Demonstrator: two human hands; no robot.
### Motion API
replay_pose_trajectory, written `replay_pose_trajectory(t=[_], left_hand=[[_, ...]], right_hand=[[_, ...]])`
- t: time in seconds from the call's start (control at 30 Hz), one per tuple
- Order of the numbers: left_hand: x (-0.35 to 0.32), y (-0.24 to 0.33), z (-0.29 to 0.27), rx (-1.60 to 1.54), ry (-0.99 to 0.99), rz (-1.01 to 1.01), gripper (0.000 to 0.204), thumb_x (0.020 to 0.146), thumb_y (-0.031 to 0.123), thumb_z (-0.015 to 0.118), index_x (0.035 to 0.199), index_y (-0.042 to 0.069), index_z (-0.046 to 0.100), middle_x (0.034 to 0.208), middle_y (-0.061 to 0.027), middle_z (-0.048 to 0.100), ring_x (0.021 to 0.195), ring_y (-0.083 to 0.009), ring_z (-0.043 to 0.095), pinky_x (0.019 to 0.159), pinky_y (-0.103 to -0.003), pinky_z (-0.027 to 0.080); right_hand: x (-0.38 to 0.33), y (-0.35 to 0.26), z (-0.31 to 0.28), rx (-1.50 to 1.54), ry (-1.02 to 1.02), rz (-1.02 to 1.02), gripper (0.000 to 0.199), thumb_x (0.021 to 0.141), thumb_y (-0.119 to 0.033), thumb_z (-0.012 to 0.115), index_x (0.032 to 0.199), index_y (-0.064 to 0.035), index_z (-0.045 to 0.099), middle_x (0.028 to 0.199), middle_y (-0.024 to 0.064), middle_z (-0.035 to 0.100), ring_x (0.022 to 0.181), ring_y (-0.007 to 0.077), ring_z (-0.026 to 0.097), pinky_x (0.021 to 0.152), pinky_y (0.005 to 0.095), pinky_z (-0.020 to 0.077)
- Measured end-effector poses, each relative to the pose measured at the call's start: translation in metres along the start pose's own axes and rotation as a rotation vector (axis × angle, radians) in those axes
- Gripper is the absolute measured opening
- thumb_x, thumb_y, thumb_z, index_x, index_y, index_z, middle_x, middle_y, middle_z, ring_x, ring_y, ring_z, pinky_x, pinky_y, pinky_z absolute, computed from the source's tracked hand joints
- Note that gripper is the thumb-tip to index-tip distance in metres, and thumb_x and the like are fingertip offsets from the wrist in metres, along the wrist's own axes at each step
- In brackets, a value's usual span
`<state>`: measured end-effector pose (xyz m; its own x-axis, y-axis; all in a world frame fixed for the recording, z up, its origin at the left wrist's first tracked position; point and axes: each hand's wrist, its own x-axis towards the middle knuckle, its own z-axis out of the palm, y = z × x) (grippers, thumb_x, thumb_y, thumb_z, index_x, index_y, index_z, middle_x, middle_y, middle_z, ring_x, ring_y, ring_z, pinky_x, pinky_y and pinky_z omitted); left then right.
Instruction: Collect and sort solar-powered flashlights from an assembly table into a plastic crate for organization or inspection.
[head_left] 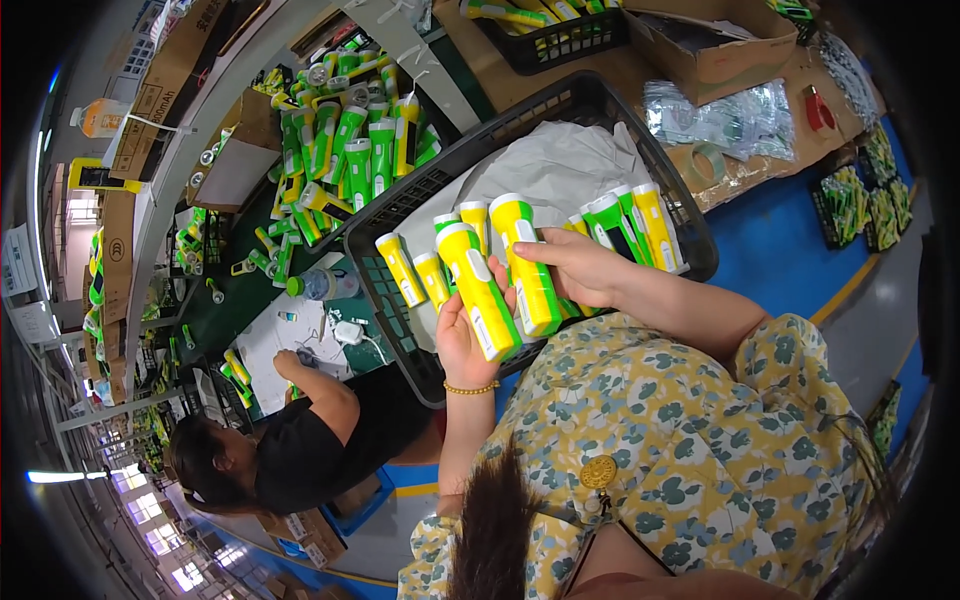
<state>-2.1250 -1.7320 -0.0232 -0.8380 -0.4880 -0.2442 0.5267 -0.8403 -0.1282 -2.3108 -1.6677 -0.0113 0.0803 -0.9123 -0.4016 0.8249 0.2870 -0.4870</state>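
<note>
Two yellow and green flashlights are held side by side over a black plastic crate (705, 235). My left hand (463, 345) is closed round the left flashlight (477, 292), whose white head points up and away from me. The right flashlight (527, 265) is gripped by my right hand (575, 262), its fingers across the barrel. The fingertips of my left hand reach between the two barrels. Inside the crate, more flashlights (652, 225) stand along the near side against a crumpled whitish sheet (560, 165). My hands partly hide those in the middle.
A large heap of green and yellow flashlights (350, 150) covers the green bench beyond the crate. A co-worker in black (330, 430) sits at left. At the back right lie an open carton (715, 45), clear plastic bags (720, 115) and a tape roll (705, 163).
</note>
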Motion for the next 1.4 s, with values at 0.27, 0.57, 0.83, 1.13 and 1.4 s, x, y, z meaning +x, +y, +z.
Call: replay_pose_trajectory(t=[0.27,0.57,0.83,1.13,1.4], left_hand=[[-0.002,0.004,-0.008,-0.080,-0.081,-0.035,0.048,0.092,0.023,0.030,0.136,0.006,0.034,0.137,-0.0121,0.040,0.124,-0.0282,0.042,0.098,-0.051,0.038],[-0.005,0.003,-0.012,0.137,-0.098,-0.001,0.053,0.090,0.027,0.044,0.137,0.005,0.031,0.132,-0.0112,0.041,0.119,-0.0254,0.044,0.096,-0.046,0.040],[-0.004,-0.007,-0.002,0.345,-0.068,0.068,0.068,0.087,0.036,0.059,0.142,0.017,0.024,0.115,-0.0055,0.046,0.103,-0.0157,0.046,0.082,-0.034,0.043],[-0.007,-0.008,0.005,0.394,0.009,0.084,0.063,0.090,0.051,0.046,0.140,0.015,0.029,0.113,-0.0060,0.052,0.101,-0.0199,0.054,0.080,-0.039,0.049],[-0.006,-0.005,0.004,0.338,-0.054,0.050,0.056,0.094,0.047,0.038,0.138,0.013,0.030,0.111,-0.0078,0.054,0.099,-0.0198,0.054,0.082,-0.040,0.048]], right_hand=[[-0.008,-0.001,0.003,0.025,0.094,-0.074,0.042,0.089,-0.011,0.057,0.125,-0.0022,0.037,0.108,0.0112,0.056,0.097,0.0202,0.059,0.085,0.0383,0.0499],[-0.010,-0.001,0.003,0.294,-0.026,0.109,0.043,0.096,-0.032,0.032,0.126,-0.0025,0.040,0.111,0.0139,0.057,0.101,0.0237,0.058,0.083,0.0369,0.0512],[-0.002,0.012,-0.016,0.236,-0.078,0.143,0.038,0.098,-0.038,0.033,0.120,-0.0105,0.048,0.098,0.0039,0.061,0.083,0.0149,0.061,0.071,0.0330,0.0530],[-0.003,0.011,-0.012,0.196,-0.054,0.108,0.041,0.098,-0.040,0.031,0.116,-0.0080,0.049,0.097,0.0063,0.059,0.079,0.0144,0.059,0.064,0.0291,0.0530],[-0.002,0.014,-0.009,0.255,-0.037,0.120,0.041,0.097,-0.042,0.034,0.110,-0.0071,0.051,0.093,0.0058,0.057,0.075,0.0140,0.057,0.061,0.0272,0.0513]])
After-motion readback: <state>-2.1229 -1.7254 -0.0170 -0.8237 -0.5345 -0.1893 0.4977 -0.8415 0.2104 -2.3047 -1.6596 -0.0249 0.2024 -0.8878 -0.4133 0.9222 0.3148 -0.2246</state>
